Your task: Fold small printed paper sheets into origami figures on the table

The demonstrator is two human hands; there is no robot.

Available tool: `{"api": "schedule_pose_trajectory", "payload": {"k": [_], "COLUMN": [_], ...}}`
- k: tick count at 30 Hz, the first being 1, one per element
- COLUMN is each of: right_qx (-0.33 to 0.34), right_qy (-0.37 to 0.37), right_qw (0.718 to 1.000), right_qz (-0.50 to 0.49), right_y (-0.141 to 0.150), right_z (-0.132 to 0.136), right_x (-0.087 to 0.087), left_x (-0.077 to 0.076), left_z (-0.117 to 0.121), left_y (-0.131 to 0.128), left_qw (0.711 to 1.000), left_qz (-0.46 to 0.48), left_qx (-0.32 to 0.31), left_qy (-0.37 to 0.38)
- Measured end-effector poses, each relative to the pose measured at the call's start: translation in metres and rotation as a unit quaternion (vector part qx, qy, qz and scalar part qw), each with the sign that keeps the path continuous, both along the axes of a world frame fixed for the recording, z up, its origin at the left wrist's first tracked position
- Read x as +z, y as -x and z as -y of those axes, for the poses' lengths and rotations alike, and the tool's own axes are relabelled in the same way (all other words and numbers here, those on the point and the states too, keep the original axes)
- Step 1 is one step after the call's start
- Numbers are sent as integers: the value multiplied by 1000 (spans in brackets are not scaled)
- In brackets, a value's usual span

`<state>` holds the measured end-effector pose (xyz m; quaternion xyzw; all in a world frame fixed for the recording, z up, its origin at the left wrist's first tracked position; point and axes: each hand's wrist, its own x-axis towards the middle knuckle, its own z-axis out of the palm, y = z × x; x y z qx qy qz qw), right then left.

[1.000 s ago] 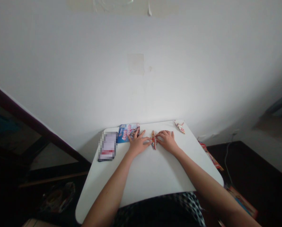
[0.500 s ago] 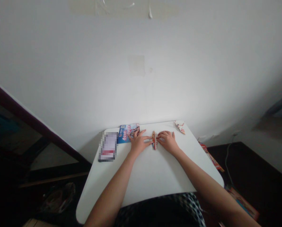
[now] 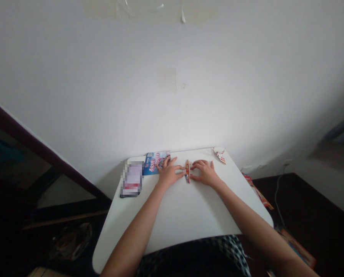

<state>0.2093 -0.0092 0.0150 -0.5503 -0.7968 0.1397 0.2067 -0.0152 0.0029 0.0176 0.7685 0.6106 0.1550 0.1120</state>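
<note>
A small folded piece of printed paper, red, white and blue, stands between my hands on the white table. On its left side, my left hand pinches the edge with thumb and index finger, the other fingers spread over a blue leaflet. My right hand hovers close at the paper's right side, fingers curved and thumb apart from them. Whether its tips touch the paper is hard to see. At the far right corner lies another folded paper piece, white with red.
The blue printed leaflet lies at the back left, beside a blurred phone-like object. A white wall rises right behind the table. Printed papers and a cable are down on the right.
My right fingers have drawn slightly away from the folded paper and opened a little. The paper looks narrower, with its right side less spread. My left hand has barely moved.
</note>
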Motion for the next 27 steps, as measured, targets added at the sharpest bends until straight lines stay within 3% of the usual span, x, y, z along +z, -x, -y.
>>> {"api": "schedule_pose_trajectory", "payload": {"k": [10,27], "right_qx": [7,14], "right_qy": [-9,-21], "right_qw": [1000,999], "right_qz": [23,44], "right_y": [1,1], "right_z": [3,6], "right_x": [2,-5], "left_x": [5,2], "left_z": [13,14], "left_y": [1,1], "left_qw": [997,996], "left_qz": [-65,-85], "left_qx": [-21,-18], "left_qy": [41,29]}}
